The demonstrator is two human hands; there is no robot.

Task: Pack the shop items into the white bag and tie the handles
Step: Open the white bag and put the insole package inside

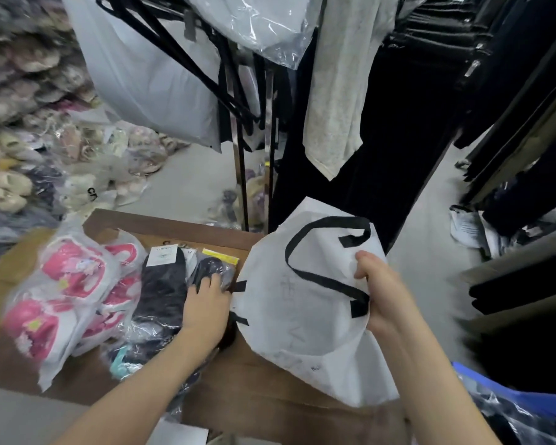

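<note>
A white bag (305, 316) with black handles (315, 252) is held open at the right of a brown cardboard surface (254, 387). My right hand (377, 287) grips its right rim, thumb over the edge. My left hand (206, 300) presses down on a clear packet of black socks (212, 268) right beside the bag's left edge, fingers curled onto it. Another pack of black socks (166, 284) lies just to the left. Pink and white slippers in clear plastic (71, 293) sit at the far left.
A metal rack (241, 175) with hanging clothes and plastic covers stands behind the cardboard. Piles of wrapped footwear (29, 149) fill the left. Dark garments (511, 107) hang on the right. A blue bin edge (511, 393) is at lower right.
</note>
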